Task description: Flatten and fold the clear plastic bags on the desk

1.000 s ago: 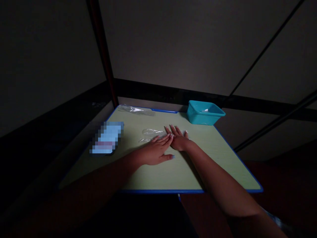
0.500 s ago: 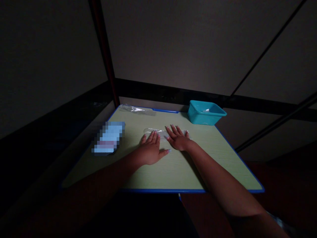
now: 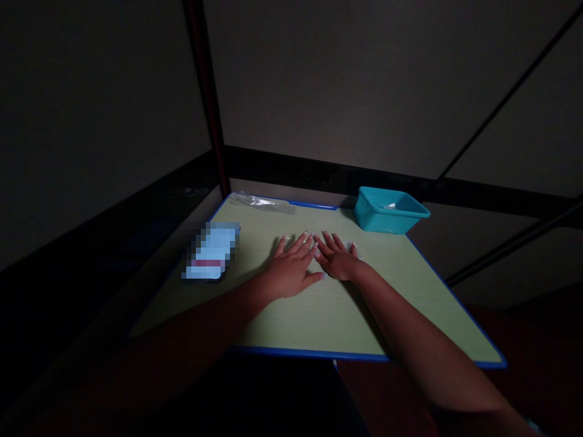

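Observation:
Both my hands rest palm down on the table, over a thin piece of clear plastic. My left hand lies flat with its fingers spread and covers most of the plastic's left part. Just beside it, my right hand is also flat, fingers apart, pressing on the right part. The fingertips of the two hands nearly meet. Little of the plastic shows, mainly past my right little finger and around the left fingers, so its full shape is hidden.
The pale table has blue edging. A phone with a blurred screen lies at its left. Another crumpled clear plastic wrapper is at the far left edge. A turquoise basket with something whitish inside stands at the back right, near the wall.
My left hand has slid forward and rightward over the plastic, closing the gap to my right hand. My right hand stays about where it was. The whole view has shifted slightly.

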The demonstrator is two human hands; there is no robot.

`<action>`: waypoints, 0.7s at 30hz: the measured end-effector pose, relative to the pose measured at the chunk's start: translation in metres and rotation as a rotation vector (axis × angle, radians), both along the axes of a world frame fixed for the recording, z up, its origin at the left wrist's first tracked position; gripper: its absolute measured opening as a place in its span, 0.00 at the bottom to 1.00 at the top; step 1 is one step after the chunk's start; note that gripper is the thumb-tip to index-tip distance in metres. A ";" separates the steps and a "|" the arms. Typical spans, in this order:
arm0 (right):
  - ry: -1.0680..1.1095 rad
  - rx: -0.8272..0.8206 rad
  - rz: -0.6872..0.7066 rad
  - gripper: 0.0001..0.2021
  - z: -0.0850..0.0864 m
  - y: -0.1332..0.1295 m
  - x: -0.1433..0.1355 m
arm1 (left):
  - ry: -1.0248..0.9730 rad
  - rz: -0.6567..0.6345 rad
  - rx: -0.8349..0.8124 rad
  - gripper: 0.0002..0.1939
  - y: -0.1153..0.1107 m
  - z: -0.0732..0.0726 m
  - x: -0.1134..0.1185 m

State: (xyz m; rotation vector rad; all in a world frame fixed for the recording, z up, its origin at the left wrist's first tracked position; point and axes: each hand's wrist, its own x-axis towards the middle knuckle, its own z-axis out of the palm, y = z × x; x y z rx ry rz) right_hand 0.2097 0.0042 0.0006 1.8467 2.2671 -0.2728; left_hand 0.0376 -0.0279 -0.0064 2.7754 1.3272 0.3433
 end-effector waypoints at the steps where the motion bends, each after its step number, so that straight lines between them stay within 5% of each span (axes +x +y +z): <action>1: -0.007 0.000 0.001 0.29 -0.001 0.000 0.000 | 0.003 -0.045 -0.023 0.35 0.000 0.000 0.002; 4: -0.013 -0.006 0.002 0.29 -0.002 0.001 0.001 | 0.013 -0.112 -0.084 0.36 0.000 0.000 0.004; 12: 0.018 0.014 0.002 0.29 -0.001 -0.001 0.001 | 0.085 -0.037 -0.176 0.41 -0.001 -0.003 -0.004; 21: 0.015 -0.001 -0.003 0.30 0.001 -0.002 0.000 | 0.238 0.238 -0.180 0.45 -0.016 0.013 -0.008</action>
